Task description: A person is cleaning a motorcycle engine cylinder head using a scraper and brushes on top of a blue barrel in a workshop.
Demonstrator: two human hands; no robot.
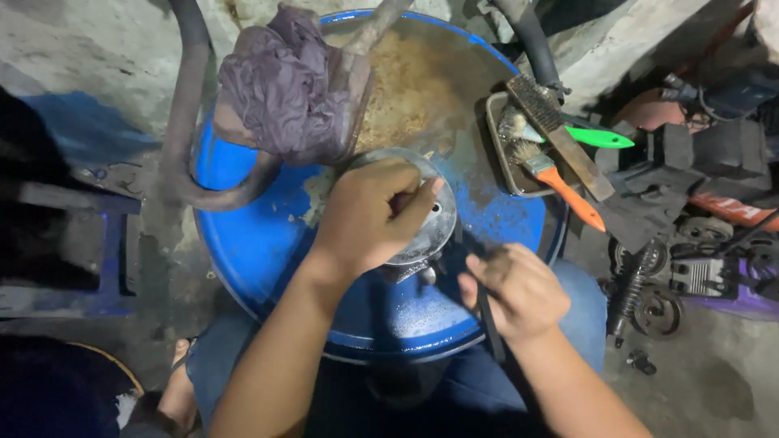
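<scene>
At the bottom of the frame the person's knees in blue trousers flank the near edge of a blue drum lid [268,243] that serves as a workbench. Just above that edge, lower right of centre, the right hand [519,292] is curled tight around a thin dark tool [489,324] whose shaft runs down past the drum's rim; its working tip is hidden behind the fingers, so I cannot tell what kind of tool it is. A little farther in, at the centre of the frame, the left hand [369,215] lies over a round, grey metal part [430,219], the thumb and fingers closed down on its top and pinning it flat against the lid. Judging from this, the step in hand is cleaning or scraping the part while it is held steady; the next stroke would call for the left hand to keep the part from turning and for the tool tip to be brought in against its lower edge, just beside the holding fingers. Beyond, on the right, a small metal tray [497,130] holds an orange-handled paintbrush [560,182], a green-handled brush [596,136] and a wooden wire brush [560,134]. Farthest, at upper left of the lid, a crumpled purple rag [280,85] drapes over a bent pipe [182,138].
</scene>
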